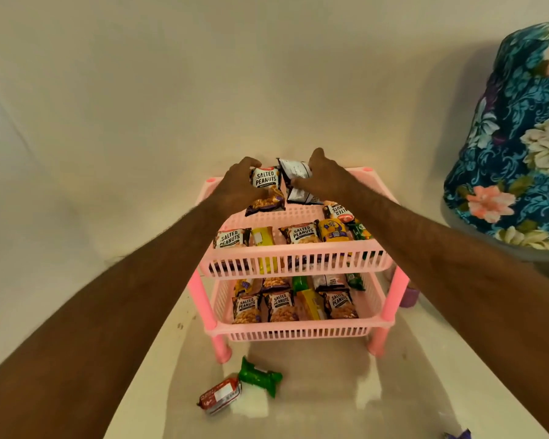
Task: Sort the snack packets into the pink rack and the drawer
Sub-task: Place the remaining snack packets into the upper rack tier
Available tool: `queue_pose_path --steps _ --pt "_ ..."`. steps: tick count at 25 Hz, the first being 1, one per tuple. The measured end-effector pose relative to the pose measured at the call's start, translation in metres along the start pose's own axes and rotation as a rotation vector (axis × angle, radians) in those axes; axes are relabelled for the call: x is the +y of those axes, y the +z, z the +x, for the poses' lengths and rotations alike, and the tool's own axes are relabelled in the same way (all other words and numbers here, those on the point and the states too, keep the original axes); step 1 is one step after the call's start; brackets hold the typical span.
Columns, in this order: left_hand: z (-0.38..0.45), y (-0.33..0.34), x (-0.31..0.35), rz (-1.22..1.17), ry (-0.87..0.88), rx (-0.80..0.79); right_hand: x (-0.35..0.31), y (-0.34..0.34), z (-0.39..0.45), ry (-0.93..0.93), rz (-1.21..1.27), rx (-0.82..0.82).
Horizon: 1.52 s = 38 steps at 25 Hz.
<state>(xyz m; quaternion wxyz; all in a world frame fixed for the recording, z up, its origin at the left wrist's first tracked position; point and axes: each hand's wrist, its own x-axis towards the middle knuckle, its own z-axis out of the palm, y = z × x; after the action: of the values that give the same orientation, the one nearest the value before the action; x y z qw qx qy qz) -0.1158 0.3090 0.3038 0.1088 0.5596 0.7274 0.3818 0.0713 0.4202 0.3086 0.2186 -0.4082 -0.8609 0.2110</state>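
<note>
Two glossy salted peanut packets at the back of the pink slatted plastic rack, top tier. Left hand fingers curled round one, right hand pinching the white-backed packet. Both tiers mostly filled already. Still loose on the cream desk before the rack: green wrapper, red pack. No drawer in view. Wall right behind, floral bundle crowding the rack's right.

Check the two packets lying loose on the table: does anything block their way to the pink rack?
Nothing visible does. The green packet and red packet lie on the white table just before the pink rack, with bare tabletop between. Both hands are busy at the top tier.
</note>
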Motion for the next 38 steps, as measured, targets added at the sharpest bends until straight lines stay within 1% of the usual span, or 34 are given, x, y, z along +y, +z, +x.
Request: queue_pose_path --steps 5,8,12,17,18,20,22,24,25,26,28,30,32,34,36,38 --pt "0.031 0.018 -0.027 0.02 -0.124 -0.191 0.008 0.029 0.038 0.042 -0.17 -0.115" --pt "0.04 0.032 -0.037 0.019 -0.21 -0.294 0.015 0.043 0.046 0.022 -0.273 -0.132" --pt "0.046 0.044 -0.043 -0.021 -0.255 -0.295 0.028 0.058 0.051 -0.035 -0.391 -0.129" --pt "0.048 0.048 -0.043 -0.159 -0.315 -0.27 0.034 0.051 0.054 -0.041 -0.414 -0.185" --pt "0.046 0.047 -0.041 -0.122 -0.293 -0.27 0.033 0.05 0.054 -0.035 -0.44 -0.209" --pt "0.045 0.044 -0.04 0.159 -0.147 -0.237 0.029 0.048 0.051 -0.033 -0.517 -0.243" --pt "0.039 0.04 -0.04 0.466 0.032 -0.147 0.025 0.046 0.043 -0.066 -0.554 -0.2" --pt "0.034 0.036 -0.04 0.624 0.159 -0.097 0.023 0.043 0.036 -0.142 -0.535 -0.132" --pt "0.033 0.036 -0.041 0.655 0.169 -0.127 0.022 0.043 0.033 -0.168 -0.519 -0.135" --pt "0.031 0.036 -0.041 0.651 0.139 -0.187 0.022 0.044 0.032 -0.177 -0.505 -0.17" --pt "0.027 0.04 -0.04 0.633 0.018 -0.323 0.021 0.047 0.029 -0.17 -0.489 -0.276" --pt "0.024 0.041 -0.036 0.682 -0.022 -0.397 0.019 0.048 0.025 -0.157 -0.487 -0.352" --pt "0.021 0.039 -0.031 0.727 -0.012 -0.401 0.017 0.046 0.021 -0.15 -0.528 -0.375" --pt "0.018 0.033 -0.026 0.722 -0.005 -0.385 0.015 0.041 0.014 -0.14 -0.584 -0.351" --pt "0.009 0.023 -0.021 0.657 0.008 -0.335 0.011 0.035 0.003 -0.159 -0.563 -0.267" --pt "-0.008 0.01 -0.016 0.549 0.032 -0.229 0.002 0.027 -0.013 -0.195 -0.409 -0.14"
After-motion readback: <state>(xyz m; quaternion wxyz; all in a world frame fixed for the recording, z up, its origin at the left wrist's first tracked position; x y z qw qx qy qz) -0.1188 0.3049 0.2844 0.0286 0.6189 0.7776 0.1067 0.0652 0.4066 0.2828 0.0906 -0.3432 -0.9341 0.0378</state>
